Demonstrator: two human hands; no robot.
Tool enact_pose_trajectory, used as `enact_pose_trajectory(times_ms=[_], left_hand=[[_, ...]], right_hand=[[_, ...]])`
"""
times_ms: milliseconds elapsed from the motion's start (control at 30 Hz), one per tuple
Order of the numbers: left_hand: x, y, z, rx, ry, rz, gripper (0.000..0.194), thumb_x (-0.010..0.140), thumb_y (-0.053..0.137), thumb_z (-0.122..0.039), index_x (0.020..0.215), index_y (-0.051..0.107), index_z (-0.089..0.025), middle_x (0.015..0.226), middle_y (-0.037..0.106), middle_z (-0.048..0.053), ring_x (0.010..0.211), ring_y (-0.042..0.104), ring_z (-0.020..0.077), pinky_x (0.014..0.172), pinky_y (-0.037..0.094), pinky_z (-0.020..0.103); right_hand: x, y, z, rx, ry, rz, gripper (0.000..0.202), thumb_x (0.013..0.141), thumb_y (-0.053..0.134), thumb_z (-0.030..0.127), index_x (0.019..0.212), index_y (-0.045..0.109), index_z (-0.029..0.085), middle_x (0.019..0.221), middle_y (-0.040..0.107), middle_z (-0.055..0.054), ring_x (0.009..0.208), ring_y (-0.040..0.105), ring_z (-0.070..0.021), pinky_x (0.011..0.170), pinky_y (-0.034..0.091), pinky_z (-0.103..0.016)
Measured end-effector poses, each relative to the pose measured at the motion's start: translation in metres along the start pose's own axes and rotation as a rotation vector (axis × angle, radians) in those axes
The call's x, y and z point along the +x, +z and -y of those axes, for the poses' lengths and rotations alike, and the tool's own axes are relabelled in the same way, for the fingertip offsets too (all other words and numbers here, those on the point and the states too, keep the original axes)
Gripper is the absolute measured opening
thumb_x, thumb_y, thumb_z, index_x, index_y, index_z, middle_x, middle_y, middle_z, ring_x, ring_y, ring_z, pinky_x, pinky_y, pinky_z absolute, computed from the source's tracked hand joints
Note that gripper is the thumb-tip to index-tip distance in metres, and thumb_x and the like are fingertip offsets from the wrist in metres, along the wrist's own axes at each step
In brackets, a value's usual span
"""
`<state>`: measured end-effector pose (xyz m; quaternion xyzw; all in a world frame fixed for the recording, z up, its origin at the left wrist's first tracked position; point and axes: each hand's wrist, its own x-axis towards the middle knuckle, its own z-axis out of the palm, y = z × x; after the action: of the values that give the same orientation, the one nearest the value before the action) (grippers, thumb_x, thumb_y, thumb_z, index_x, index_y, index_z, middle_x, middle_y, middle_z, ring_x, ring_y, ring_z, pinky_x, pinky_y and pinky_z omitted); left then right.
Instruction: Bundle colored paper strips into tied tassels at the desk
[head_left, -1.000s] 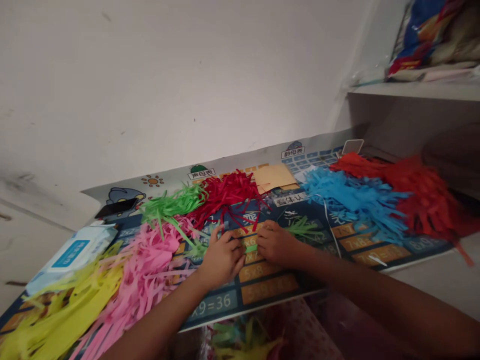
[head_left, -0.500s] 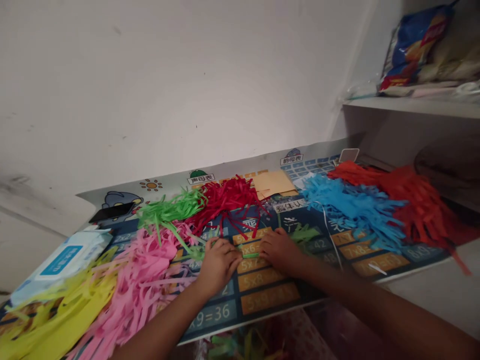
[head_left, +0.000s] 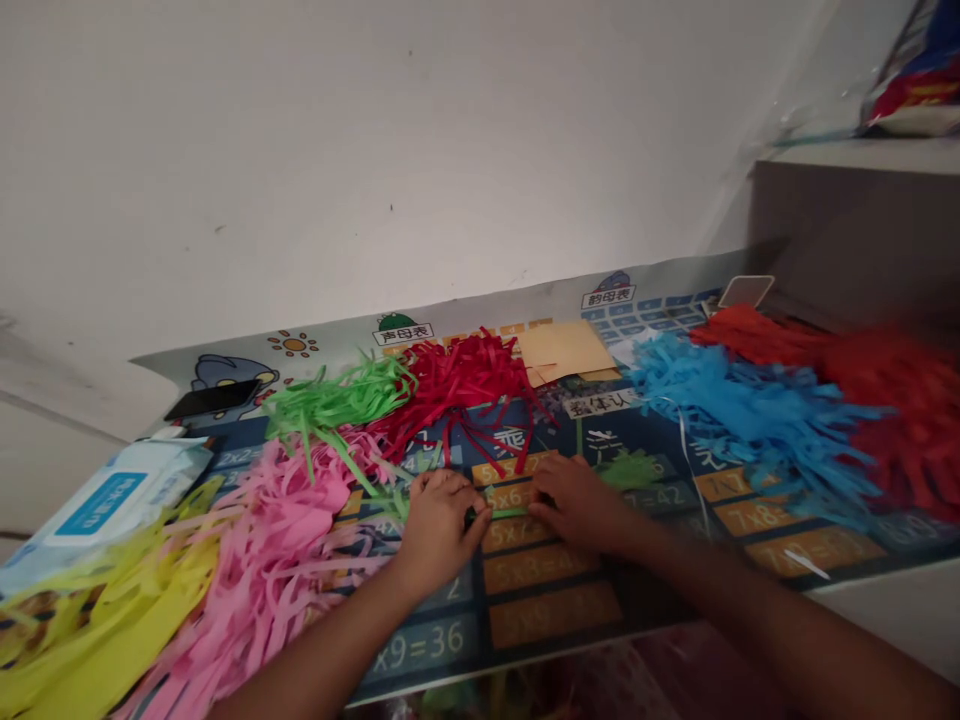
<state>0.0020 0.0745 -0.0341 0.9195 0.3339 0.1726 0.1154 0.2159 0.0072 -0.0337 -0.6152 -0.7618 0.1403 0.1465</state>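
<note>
My left hand [head_left: 441,528] and my right hand [head_left: 576,503] are low over the printed mat, fingers curled in a pinch. A thin green twisted paper strip [head_left: 511,511] stretches between them, one end in each hand. Loose green fringe shows beyond my left hand, and a blurred green fringe [head_left: 628,469] lies past my right hand. Just behind the hands sit a bright green paper tassel [head_left: 337,402] and a dark red tassel [head_left: 465,385]. Pink fringed paper [head_left: 277,530] lies left of my left hand. A blue tassel [head_left: 742,420] is to the right.
Yellow fringed paper [head_left: 127,620] and a wipes packet [head_left: 105,505] lie at the left, a black phone [head_left: 212,400] behind them. Tan paper sheets [head_left: 564,352] lie near the wall. A red tassel [head_left: 892,390] is at far right, below a shelf [head_left: 862,152].
The view has shifted, so the things at the right sit farther right and the shelf is partly out of frame. Both hands still hold the green strip; the right has moved slightly right.
</note>
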Motion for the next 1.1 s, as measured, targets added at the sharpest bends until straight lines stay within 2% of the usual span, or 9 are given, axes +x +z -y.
enact_pose_trajectory(times_ms=[100, 233, 367, 533, 633, 767, 900, 967, 1100], left_hand=[[-0.002, 0.002, 0.001, 0.047, 0.145, -0.061, 0.008, 0.084, 0.063, -0.018, 0.082, 0.067, -0.024, 0.085, 0.067, 0.000, 0.093, 0.056, 0.0224, 0.092, 0.030, 0.046], [-0.008, 0.007, 0.001, 0.163, 0.383, -0.125, 0.016, 0.085, 0.066, -0.016, 0.090, 0.068, -0.031, 0.084, 0.069, -0.004, 0.099, 0.054, 0.0203, 0.103, 0.020, 0.051], [-0.006, 0.010, -0.004, 0.198, 0.428, -0.114, 0.011, 0.083, 0.063, -0.018, 0.090, 0.068, -0.024, 0.082, 0.069, -0.001, 0.094, 0.057, 0.0198, 0.105, 0.020, 0.054], [0.002, 0.007, -0.008, 0.200, 0.416, -0.164, 0.014, 0.088, 0.056, -0.018, 0.091, 0.068, -0.022, 0.080, 0.069, 0.001, 0.085, 0.060, 0.0181, 0.104, 0.026, 0.050], [-0.008, -0.016, -0.015, 0.249, 0.439, -0.246, 0.019, 0.091, 0.050, -0.015, 0.099, 0.067, -0.021, 0.086, 0.072, 0.001, 0.089, 0.062, 0.0184, 0.107, 0.023, 0.049], [-0.048, -0.066, -0.045, 0.248, 0.541, -0.367, 0.033, 0.098, 0.035, -0.014, 0.104, 0.066, -0.023, 0.093, 0.075, 0.001, 0.098, 0.063, 0.0179, 0.115, 0.011, 0.047], [-0.078, -0.099, -0.078, 0.292, 0.688, -0.339, 0.032, 0.098, 0.036, -0.015, 0.102, 0.067, -0.021, 0.089, 0.075, 0.001, 0.088, 0.065, 0.0157, 0.117, 0.013, 0.043], [-0.084, -0.101, -0.086, 0.245, 0.693, -0.324, 0.033, 0.099, 0.034, -0.014, 0.104, 0.067, -0.019, 0.088, 0.075, 0.001, 0.086, 0.066, 0.0152, 0.116, 0.018, 0.041], [-0.097, -0.077, -0.085, 0.083, 0.572, -0.372, 0.027, 0.097, 0.041, -0.014, 0.109, 0.064, -0.021, 0.093, 0.075, 0.000, 0.089, 0.066, 0.0140, 0.113, 0.027, 0.041]], right_hand=[[0.002, 0.002, -0.002, -0.019, -0.040, -0.028, 0.005, 0.085, 0.064, 0.021, 0.081, 0.063, 0.018, 0.093, 0.066, -0.004, 0.095, 0.055, -0.0208, 0.075, 0.028, -0.033], [-0.001, 0.003, -0.004, -0.226, -0.326, -0.083, 0.007, 0.090, 0.061, 0.022, 0.086, 0.065, 0.019, 0.091, 0.067, -0.004, 0.096, 0.053, -0.0217, 0.079, 0.028, -0.038], [0.003, 0.006, 0.000, -0.422, -0.541, -0.087, 0.015, 0.091, 0.055, 0.014, 0.081, 0.066, 0.015, 0.083, 0.067, -0.006, 0.086, 0.052, -0.0216, 0.076, 0.030, -0.039], [0.014, 0.007, 0.009, -0.448, -0.481, -0.148, 0.022, 0.091, 0.048, 0.012, 0.076, 0.065, 0.013, 0.075, 0.064, -0.006, 0.078, 0.051, -0.0194, 0.072, 0.031, -0.037], [0.000, -0.011, 0.030, -0.436, -0.403, -0.226, 0.023, 0.091, 0.048, 0.019, 0.075, 0.065, 0.014, 0.076, 0.064, -0.006, 0.079, 0.053, -0.0190, 0.072, 0.031, -0.037], [-0.047, -0.043, 0.073, 0.048, -0.292, -0.281, 0.023, 0.092, 0.051, 0.030, 0.083, 0.070, 0.020, 0.082, 0.068, -0.002, 0.081, 0.055, -0.0182, 0.077, 0.034, -0.035], [-0.078, -0.045, 0.094, 1.002, -0.120, 0.129, 0.029, 0.088, 0.056, 0.043, 0.085, 0.074, 0.020, 0.074, 0.067, 0.001, 0.067, 0.054, -0.0133, 0.065, 0.038, -0.026], [-0.083, -0.032, 0.095, 1.376, 0.066, 0.262, 0.030, 0.073, 0.071, 0.047, 0.079, 0.074, 0.017, 0.067, 0.065, 0.002, 0.058, 0.051, -0.0107, 0.058, 0.037, -0.023], [-0.089, 0.000, 0.099, 1.642, 0.279, 0.203, 0.035, 0.050, 0.087, 0.043, 0.063, 0.068, 0.016, 0.057, 0.061, 0.003, 0.048, 0.046, -0.0074, 0.053, 0.035, -0.021]])
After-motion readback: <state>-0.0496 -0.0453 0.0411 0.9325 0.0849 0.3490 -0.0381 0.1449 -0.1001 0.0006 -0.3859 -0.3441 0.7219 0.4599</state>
